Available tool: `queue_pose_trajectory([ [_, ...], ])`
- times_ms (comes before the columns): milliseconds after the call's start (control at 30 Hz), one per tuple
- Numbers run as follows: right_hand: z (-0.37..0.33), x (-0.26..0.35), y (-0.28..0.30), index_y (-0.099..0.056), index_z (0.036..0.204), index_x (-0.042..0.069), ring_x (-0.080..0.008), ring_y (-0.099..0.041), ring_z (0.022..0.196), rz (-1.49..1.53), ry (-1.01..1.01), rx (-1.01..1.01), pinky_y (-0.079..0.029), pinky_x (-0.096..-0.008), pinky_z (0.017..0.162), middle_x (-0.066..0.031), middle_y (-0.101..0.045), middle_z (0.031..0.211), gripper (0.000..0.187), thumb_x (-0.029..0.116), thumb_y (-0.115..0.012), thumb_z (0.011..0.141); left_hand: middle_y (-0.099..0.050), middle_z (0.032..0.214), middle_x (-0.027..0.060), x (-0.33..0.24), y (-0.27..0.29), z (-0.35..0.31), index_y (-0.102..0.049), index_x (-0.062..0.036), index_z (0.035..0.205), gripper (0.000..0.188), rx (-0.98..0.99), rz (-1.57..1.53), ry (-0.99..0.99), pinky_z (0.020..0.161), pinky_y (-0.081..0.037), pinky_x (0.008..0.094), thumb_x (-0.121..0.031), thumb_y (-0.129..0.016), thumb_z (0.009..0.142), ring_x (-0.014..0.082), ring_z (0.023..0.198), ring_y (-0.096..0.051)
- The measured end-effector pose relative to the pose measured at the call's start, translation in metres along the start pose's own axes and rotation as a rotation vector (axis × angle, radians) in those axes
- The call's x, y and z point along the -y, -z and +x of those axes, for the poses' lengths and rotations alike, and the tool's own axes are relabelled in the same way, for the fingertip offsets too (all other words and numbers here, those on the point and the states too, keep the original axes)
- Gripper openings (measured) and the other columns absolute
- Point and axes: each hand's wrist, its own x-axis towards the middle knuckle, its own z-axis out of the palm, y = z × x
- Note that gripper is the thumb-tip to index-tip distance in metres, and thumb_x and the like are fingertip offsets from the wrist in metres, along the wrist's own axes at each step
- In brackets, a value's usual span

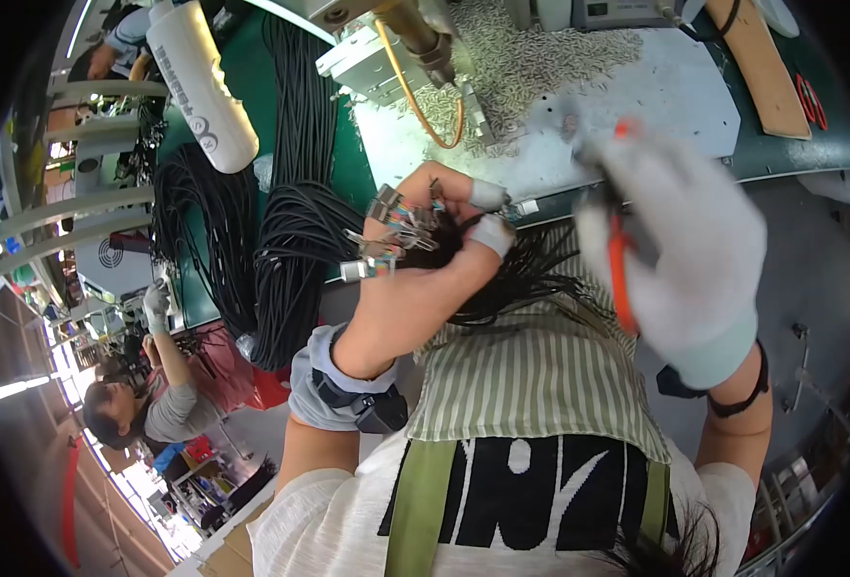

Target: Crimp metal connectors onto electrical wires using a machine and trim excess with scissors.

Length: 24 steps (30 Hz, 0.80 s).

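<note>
My left hand (pixel 415 303) is closed around a bunch of thin black cables (pixel 526 279), whose tails hang over my striped apron. Pale covers sit on the thumb and forefinger, which pinch one cable end with a small silvery connector (pixel 524 208). Above the back of that hand fan out several more cable ends with metal connectors (pixel 384 204) and bare coloured wires. My right hand (pixel 699 250), in a white glove and blurred by motion, grips orange-handled pliers (pixel 622 274) to the right of the pinched connector. Their jaws are too smeared to make out.
Small metal pieces (pixel 550 53) lie heaped on a white plate (pixel 636 125) beneath a bench machine (pixel 415 43). Coiled black cables (pixel 300 231) and a white cylinder (pixel 203 91) are at left. Red-handled scissors (pixel 811 103) lie far right. A co-worker (pixel 170 404) sits at left.
</note>
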Motion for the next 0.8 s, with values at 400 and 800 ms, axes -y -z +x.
queue_pose_trajectory([
  [400, -0.036, 0.015, -0.018, -0.063, 0.089, 0.005, -0.0272, -0.055, 0.052, 0.175, -0.163, 0.389, -0.046, -0.0337, 0.053, -0.0101, -0.055, 0.063, 0.017, 0.013, -0.068, 0.075, -0.053, 0.073, -0.0046, -0.004, -0.015, -0.002, -0.055, -0.0015, 0.09, 0.016, -0.05, -0.017, 0.002, 0.057, -0.037, 0.0145, 0.004, -0.065, 0.08, -0.0022, 0.066, -0.044],
  [800, -0.038, 0.008, -0.02, -0.057, 0.08, 0.006, -0.0283, -0.055, 0.049, 0.608, -0.316, 0.334, -0.042, -0.0345, 0.045, -0.0111, -0.053, 0.059, 0.013, 0.015, -0.067, 0.08, -0.057, 0.077, -0.002, 0.0, -0.015, 0.0, -0.053, -0.0011, 0.098, 0.02, 0.035, 0.133, -0.354, 0.059, -0.038, 0.0159, 0.007, -0.062, 0.082, 0.0004, 0.066, -0.047],
])
